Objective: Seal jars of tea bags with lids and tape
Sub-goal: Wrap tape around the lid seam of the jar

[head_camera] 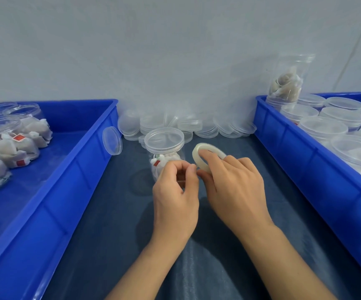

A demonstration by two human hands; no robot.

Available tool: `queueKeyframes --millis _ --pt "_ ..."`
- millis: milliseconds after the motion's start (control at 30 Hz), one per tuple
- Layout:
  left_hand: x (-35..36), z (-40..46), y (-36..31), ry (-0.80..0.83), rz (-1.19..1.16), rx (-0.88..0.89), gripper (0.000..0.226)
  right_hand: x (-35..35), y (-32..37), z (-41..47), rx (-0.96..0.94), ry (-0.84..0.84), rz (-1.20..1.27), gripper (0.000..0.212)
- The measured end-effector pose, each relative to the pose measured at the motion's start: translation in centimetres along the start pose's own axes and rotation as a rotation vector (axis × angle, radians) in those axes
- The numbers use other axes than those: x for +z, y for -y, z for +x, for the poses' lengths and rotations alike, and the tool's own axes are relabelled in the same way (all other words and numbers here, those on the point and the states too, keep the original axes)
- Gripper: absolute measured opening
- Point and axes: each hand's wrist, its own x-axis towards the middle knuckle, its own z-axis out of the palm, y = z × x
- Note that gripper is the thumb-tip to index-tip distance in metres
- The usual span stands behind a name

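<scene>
A clear plastic jar (164, 146) with a lid on top stands at the middle of the dark table, with white tea bags inside. My right hand (233, 187) holds a roll of clear tape (205, 152) just right of the jar, fingers through its hole. My left hand (175, 195) is in front of the jar, thumb and forefinger pinched together at the edge of the roll; whether they hold the tape's end I cannot tell.
A blue crate (51, 204) on the left holds open jars of tea bags. A blue crate (318, 169) on the right holds lidded jars, one stacked upside down. Loose clear lids (188, 126) pile against the wall; one lid (112, 144) leans on the left crate.
</scene>
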Motion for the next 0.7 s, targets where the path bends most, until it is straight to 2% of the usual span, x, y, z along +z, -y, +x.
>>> queueKeyframes --millis 133,267,333,467,533,700 --pt "0.1 -0.1 -0.1 0.051 0.003 0.035 0.013 -0.1 0.1 0.2 0.105 0.015 -0.006 0.028" --pt "0.2 0.0 0.3 0.083 -0.047 0.007 0.011 -0.4 0.3 -0.2 0.26 0.102 0.212 0.048" --pt "0.1 0.0 0.5 0.1 -0.093 -0.027 0.007 -0.8 0.5 -0.2 0.247 0.117 0.255 0.052" --pt "0.0 0.2 0.4 0.078 -0.146 -0.065 0.027 -1.0 0.4 -0.1 0.156 0.136 0.24 0.056" --pt "0.0 0.4 0.6 0.058 -0.136 -0.082 0.023 -0.9 0.3 -0.3 0.11 0.148 0.231 0.054" --pt "-0.6 1.1 1.0 -0.006 -0.092 -0.056 0.012 -0.7 0.5 -0.3 0.068 0.099 0.198 0.032"
